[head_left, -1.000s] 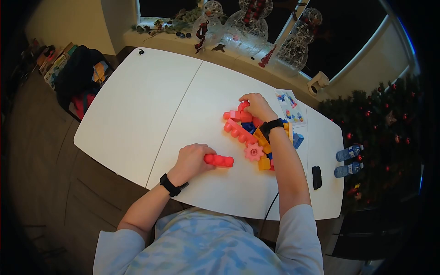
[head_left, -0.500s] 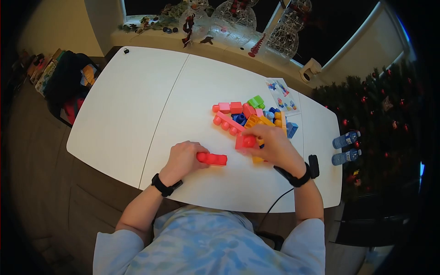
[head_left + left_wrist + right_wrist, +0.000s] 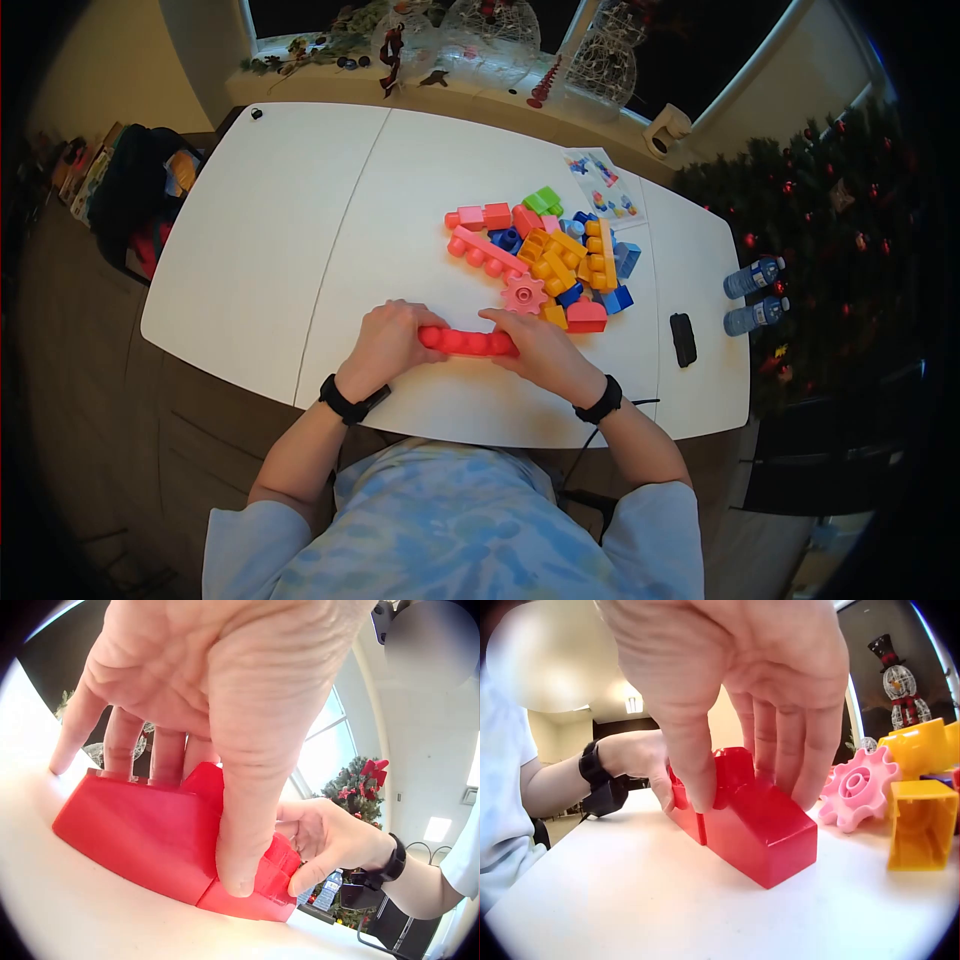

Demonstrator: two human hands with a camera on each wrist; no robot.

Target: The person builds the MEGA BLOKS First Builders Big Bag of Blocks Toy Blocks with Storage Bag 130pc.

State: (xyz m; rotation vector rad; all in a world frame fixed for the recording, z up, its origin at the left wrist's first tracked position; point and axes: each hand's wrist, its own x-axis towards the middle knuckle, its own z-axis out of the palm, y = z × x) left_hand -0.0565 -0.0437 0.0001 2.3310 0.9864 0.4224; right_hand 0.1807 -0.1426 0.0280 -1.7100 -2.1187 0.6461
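White table (image 3: 240,230), seen from above, with a crowd of toy blocks just right of its middle. A pink gear (image 3: 523,293) and a yellow block (image 3: 922,825), hollow side showing, lie close beyond the right hand (image 3: 552,352); a separate red block (image 3: 587,316) sits beside them. A green block (image 3: 545,201) marks the pile's far side, near a picture sheet (image 3: 606,188) at the far edge. Toward the right edge are a black case (image 3: 683,340) and two water bottles (image 3: 754,278).

Near the middle of the near edge, between the hands, is a row of red blocks (image 3: 467,342): bright, smooth-sided, rounded studs on top, a seam where two pieces meet end to end, the right end sloping down. The left hand (image 3: 383,343) clamps thumb and fingers on its left end; the right hand's thumb and fingers pinch its right part.
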